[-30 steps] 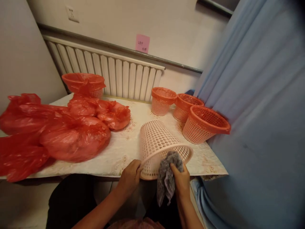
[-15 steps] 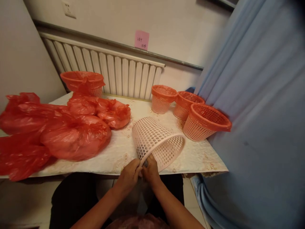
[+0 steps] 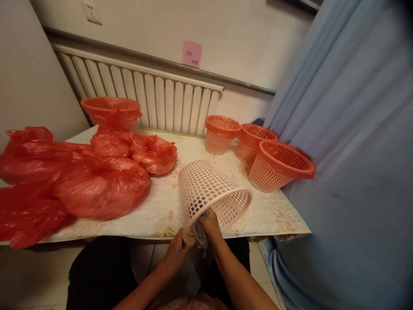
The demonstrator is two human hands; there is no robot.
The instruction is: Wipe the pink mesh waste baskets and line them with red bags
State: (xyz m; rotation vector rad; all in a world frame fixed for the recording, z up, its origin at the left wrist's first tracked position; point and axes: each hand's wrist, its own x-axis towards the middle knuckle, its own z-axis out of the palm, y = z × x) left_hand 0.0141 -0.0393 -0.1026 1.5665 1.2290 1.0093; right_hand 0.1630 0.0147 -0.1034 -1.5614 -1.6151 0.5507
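Note:
A pale pink perforated wastebasket (image 3: 206, 183) lies tilted on its side at the table's front edge, its mouth turned towards me and to the right. My left hand (image 3: 178, 250) is closed on the near lower part of its rim. Just inside the mouth, my right hand (image 3: 211, 227) is closed around a crumpled grey cloth (image 3: 200, 236), which bunches against the inner wall and hangs out past the rim. Part of the cloth shows dark through the holes. The right fingertips are partly hidden by the cloth.
Three wastebaskets lined with red bags, a front one (image 3: 271, 172), a middle one (image 3: 247, 148) and a back one (image 3: 219, 140), stand at the right. Several filled red plastic bags (image 3: 103, 185) cover the left, before another lined basket (image 3: 130, 125). A blue curtain (image 3: 348, 172) hangs right.
My right hand has moved slightly up and deeper into the wastebasket, and more of the grey cloth shows. My left hand has shifted a little down and left along the rim.

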